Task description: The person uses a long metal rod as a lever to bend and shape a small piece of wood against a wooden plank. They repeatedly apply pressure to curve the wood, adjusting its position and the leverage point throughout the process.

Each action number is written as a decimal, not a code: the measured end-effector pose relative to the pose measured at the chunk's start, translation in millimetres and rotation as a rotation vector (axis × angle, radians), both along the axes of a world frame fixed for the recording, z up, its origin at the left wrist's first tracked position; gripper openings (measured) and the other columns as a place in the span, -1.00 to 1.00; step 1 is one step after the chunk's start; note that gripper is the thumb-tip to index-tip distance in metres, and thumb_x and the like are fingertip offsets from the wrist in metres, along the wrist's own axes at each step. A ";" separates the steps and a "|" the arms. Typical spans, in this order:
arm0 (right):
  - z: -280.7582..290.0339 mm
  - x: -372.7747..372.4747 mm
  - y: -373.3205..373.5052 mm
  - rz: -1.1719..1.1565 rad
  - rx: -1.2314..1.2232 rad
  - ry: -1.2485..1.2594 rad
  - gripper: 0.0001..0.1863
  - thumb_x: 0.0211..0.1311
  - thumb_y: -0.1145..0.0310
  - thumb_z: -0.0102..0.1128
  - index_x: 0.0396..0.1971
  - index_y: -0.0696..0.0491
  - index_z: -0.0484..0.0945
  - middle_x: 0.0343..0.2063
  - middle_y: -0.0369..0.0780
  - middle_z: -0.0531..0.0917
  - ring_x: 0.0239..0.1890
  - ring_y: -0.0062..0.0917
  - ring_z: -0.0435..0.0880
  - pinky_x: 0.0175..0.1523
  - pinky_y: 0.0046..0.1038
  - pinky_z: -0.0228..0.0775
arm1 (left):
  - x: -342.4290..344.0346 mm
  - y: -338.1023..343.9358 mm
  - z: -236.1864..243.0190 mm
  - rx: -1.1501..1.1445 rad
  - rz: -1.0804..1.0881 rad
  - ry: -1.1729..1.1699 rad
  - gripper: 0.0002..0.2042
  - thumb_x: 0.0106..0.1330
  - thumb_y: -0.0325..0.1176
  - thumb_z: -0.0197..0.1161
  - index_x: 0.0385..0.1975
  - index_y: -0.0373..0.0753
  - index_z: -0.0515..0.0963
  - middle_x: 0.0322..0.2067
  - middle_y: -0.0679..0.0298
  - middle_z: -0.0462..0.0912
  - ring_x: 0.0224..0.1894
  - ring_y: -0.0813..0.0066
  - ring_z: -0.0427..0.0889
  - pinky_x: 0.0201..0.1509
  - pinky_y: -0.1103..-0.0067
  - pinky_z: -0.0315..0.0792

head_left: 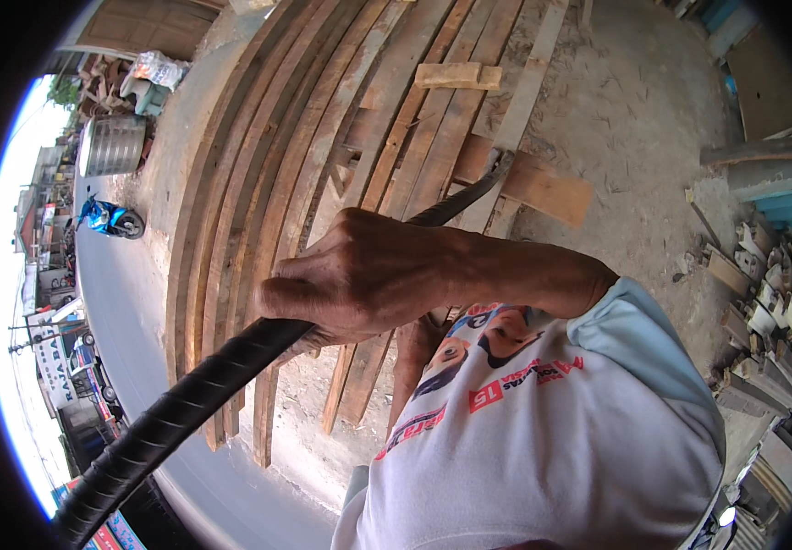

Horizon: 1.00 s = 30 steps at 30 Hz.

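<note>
The right hand (350, 275) wraps firmly round a black ribbed pry bar (181, 403), its clawed end over long timber planks (446, 142). The left hand (416, 348) is mostly hidden; I cannot tell its grip. Red lettering marks the white shirt (543, 458), dark lettering a roadside signboard (52, 362).

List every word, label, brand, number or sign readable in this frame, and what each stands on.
White shirt: red lettering and a numeral in a red block, partly legible; wording not copied here.
White roadside sign: large dark letters, turned sideways; wording not copied.
Red-and-blue panel, lower left: too small and blurred to read.
Black ribbed bar: no lettering visible.
</note>
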State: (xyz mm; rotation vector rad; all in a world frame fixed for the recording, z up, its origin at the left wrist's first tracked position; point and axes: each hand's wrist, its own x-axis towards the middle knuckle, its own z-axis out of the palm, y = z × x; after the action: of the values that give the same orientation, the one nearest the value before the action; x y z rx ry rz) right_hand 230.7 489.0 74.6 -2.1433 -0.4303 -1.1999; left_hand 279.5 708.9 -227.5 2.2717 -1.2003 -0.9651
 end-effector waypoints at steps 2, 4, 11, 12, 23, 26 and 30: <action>5.3 3.8 -7.2 -0.208 0.054 -0.107 -0.57 0.24 0.00 0.34 -0.36 0.05 0.40 -0.68 -0.31 0.54 -0.71 -0.57 0.60 -0.69 -0.46 0.46 | -0.4 4.7 -2.2 -0.005 0.013 0.010 -0.22 0.04 -0.15 0.47 0.33 -0.07 0.31 -0.05 -0.14 0.65 -0.02 -0.19 0.65 0.04 0.12 0.49; 19.0 -0.9 -28.8 -0.310 0.124 -0.122 -0.58 0.24 0.02 0.35 -0.35 0.06 0.42 -0.64 -0.27 0.60 -0.64 -0.55 0.67 -0.61 -0.47 0.55 | -1.0 6.9 -8.5 -0.012 0.011 0.024 -0.23 0.05 -0.15 0.46 0.33 -0.06 0.32 -0.06 -0.13 0.65 -0.03 -0.20 0.65 0.03 0.11 0.49; 44.7 -30.0 -108.1 -0.290 0.165 -0.339 -0.57 0.27 0.24 0.41 -0.05 0.23 0.52 -0.47 -0.30 0.62 -0.45 -0.70 0.62 -0.37 -0.61 0.51 | -14.8 -15.9 47.6 0.126 0.042 -0.066 -0.32 0.13 -0.09 0.40 0.30 0.04 0.35 -0.07 -0.13 0.65 -0.04 -0.21 0.65 -0.01 0.10 0.51; 50.6 -37.2 -111.2 -0.256 0.169 -0.315 -0.58 0.25 0.25 0.43 -0.06 0.23 0.54 -0.47 -0.33 0.61 -0.45 -0.72 0.58 -0.37 -0.62 0.48 | -15.7 -13.3 50.0 0.117 0.041 -0.063 -0.32 0.12 -0.09 0.40 0.29 0.04 0.34 -0.08 -0.14 0.66 -0.05 -0.21 0.65 -0.02 0.10 0.51; 76.2 -24.9 -156.4 -0.279 0.648 -0.128 -0.68 0.33 0.09 0.35 -0.26 0.04 0.53 -0.70 -0.45 0.42 -0.72 -0.81 0.39 -0.67 -0.65 0.22 | -7.6 -11.3 29.1 0.091 0.009 -0.063 -0.44 0.23 -0.21 0.30 0.26 0.01 0.34 -0.14 -0.20 0.66 -0.10 -0.23 0.67 -0.07 0.07 0.53; 70.9 -2.9 -161.1 -0.407 0.259 -0.193 -0.66 0.34 0.11 0.33 -0.13 0.07 0.55 -0.65 -0.37 0.46 -0.54 -0.73 0.56 -0.47 -0.66 0.44 | 4.5 -5.5 7.3 0.021 -0.046 0.059 -0.43 0.23 -0.23 0.30 0.26 -0.07 0.33 -0.10 -0.23 0.64 -0.05 -0.25 0.64 -0.03 0.09 0.52; 43.0 22.0 -118.0 -0.192 0.197 -0.173 -0.46 0.32 0.12 0.32 0.16 0.06 0.37 -0.28 -0.11 0.61 -0.37 -0.41 0.70 -0.28 -0.34 0.65 | 21.7 1.5 -13.3 0.029 -0.099 0.199 -0.41 0.29 -0.19 0.27 0.30 -0.19 0.29 0.01 -0.22 0.59 0.06 -0.14 0.59 0.10 0.17 0.47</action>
State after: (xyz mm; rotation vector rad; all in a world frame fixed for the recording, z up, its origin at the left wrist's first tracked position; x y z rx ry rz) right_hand 252.7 371.1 117.6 -1.9531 -0.1726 -1.4785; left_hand 301.3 710.4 -240.8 2.0957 -1.2274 -1.2207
